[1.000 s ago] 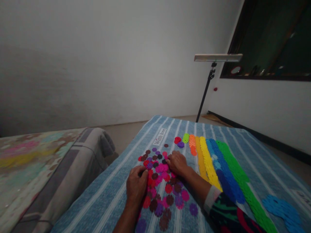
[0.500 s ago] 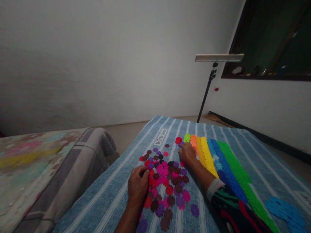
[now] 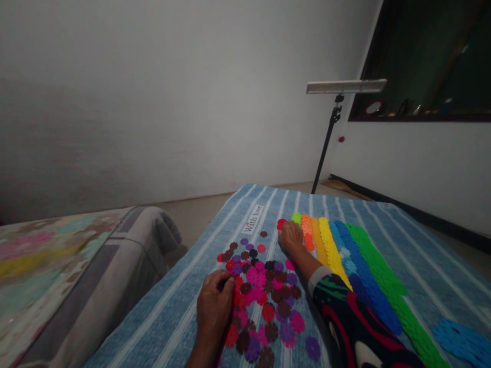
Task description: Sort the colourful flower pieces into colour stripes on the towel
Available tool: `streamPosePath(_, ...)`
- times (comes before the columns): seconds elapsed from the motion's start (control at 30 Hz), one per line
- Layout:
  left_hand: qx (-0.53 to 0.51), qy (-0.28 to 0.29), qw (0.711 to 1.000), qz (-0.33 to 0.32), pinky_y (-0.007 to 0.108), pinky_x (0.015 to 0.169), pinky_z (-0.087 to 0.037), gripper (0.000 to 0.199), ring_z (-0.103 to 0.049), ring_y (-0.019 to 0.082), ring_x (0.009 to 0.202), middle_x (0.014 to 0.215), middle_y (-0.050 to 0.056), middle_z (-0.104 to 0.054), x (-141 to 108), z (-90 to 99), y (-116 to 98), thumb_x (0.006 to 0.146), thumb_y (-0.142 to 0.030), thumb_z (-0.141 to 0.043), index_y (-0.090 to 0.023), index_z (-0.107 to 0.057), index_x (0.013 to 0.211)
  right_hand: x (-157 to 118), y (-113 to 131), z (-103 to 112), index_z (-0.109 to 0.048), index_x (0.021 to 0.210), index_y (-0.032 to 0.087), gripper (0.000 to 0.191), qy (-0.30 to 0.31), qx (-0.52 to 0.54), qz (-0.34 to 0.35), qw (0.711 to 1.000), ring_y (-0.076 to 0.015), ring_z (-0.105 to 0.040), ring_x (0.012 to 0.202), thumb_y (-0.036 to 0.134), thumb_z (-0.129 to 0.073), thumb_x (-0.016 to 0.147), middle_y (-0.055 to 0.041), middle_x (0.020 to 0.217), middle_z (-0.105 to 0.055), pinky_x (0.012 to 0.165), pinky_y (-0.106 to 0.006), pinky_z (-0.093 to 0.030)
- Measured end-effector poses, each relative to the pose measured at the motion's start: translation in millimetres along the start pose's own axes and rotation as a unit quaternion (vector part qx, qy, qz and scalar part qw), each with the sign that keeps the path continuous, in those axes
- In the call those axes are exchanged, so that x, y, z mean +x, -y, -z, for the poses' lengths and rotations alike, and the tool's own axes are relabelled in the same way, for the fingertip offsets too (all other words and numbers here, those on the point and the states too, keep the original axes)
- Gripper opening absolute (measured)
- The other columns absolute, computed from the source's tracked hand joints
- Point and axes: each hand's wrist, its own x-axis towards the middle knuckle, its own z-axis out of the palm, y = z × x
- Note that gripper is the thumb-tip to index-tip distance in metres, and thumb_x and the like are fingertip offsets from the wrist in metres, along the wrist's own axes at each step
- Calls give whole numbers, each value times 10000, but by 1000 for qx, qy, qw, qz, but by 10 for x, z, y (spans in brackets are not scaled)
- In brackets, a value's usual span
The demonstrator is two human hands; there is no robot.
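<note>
A loose spread of flower-shaped pieces (image 3: 255,276) in pink, red, brown, purple and black lies on a blue striped cloth (image 3: 164,301). At its left edge rests my left hand (image 3: 215,301), thumb and fingers closed together beside red pieces; whatever they hold is hidden. My right hand (image 3: 290,236) reaches to the far side, fingers bent down at a small red group (image 3: 282,223); its fingertips are mostly hidden. Right of it run overlapping rows of pieces: lime (image 3: 296,217), orange (image 3: 307,227), yellow (image 3: 330,248), blue (image 3: 364,276) and green (image 3: 387,271).
A "With love" label (image 3: 253,220) is on the cloth. Light blue pieces (image 3: 462,340) lie at the lower right. Another covered surface (image 3: 95,276) stands at the left. Behind are a lamp on a stand (image 3: 326,140) and a dark window (image 3: 429,61).
My right hand has shifted slightly left and away from me, onto the red group, uncovering more of the orange row. My left hand has barely moved.
</note>
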Motion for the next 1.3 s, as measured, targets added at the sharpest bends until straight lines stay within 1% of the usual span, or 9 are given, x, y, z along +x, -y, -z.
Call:
streamPosePath(0.2,0,2,1000,0,419,925,-534,266,-669,271,901,904,84,-730,-1,-12,11,699,-434,-565,-222,-725,702,28,2,-54,-675,1079,163,259,-3,4,-3,1000,-235,-570,1081,258,-470,953,-135,1142,-650,908,-375,-415)
streamPosePath(0.33,6,-13,1000,-19,390,901,-543,249,-667,256,885,874,72,-733,-2,-28,42,713,-423,-566,-227,-719,695,35,-27,-71,-665,1106,160,260,4,8,-9,1000,-229,-565,1096,217,-472,942,-115,1155,-640,928,-382,-420)
streamPosePath(0.43,10,-11,1000,-22,391,898,-545,247,-669,257,884,874,72,-734,-2,-24,41,713,-419,-564,-227,-719,691,41,-63,-69,-664,1131,165,289,7,11,-14,1000,-230,-566,1111,184,-456,931,-118,1171,-636,930,-371,-423)
streamPosePath(0.5,10,-4,1000,-18,403,908,-542,253,-671,263,890,884,75,-733,-3,-14,27,710,-421,-562,-226,-723,697,47,-87,-68,-671,1128,180,297,8,13,-14,1000,-233,-567,1116,190,-449,931,-126,1179,-635,922,-355,-423)
streamPosePath(0.67,8,5,1000,-8,419,928,-535,260,-671,274,914,902,83,-734,-2,4,-9,694,-427,-564,-229,-732,701,55,-111,-78,-668,1151,187,303,9,20,0,1000,-261,-555,1128,296,-488,934,-145,1184,-632,926,-361,-421)
streamPosePath(0.87,2,0,1000,-7,417,922,-535,252,-669,266,894,898,81,-735,-3,-5,7,696,-424,-567,-229,-726,687,42,-117,-76,-675,1145,183,299,11,23,4,1000,-250,-550,1130,221,-469,932,-136,1189,-626,934,-348,-415)
streamPosePath(0.97,-4,-3,1000,-7,411,918,-535,246,-667,263,886,884,78,-733,-5,-14,11,690,-419,-567,-230,-725,685,31,-134,-68,-677,1161,202,311,8,23,-1,1000,-244,-541,1138,220,-459,940,-121,1187,-618,937,-341,-415)
streamPosePath(1.1,-8,-4,1000,2,419,932,-529,246,-667,269,895,896,84,-731,-10,-16,1,679,-423,-569,-227,-717,669,26,-164,-71,-680,1154,203,312,3,21,-10,1000,-251,-525,1160,235,-446,949,-121,1201,-605,899,-332,-430)
streamPosePath(1.3,-9,6,1000,-6,424,965,-514,242,-666,270,933,934,88,-733,-25,-10,17,711,-411,-573,-222,-724,711,49,-213,-78,-695,1120,212,293,-8,19,-9,1000,-238,-531,1137,217,-462,943,-103,1173,-607,871,-310,-429)
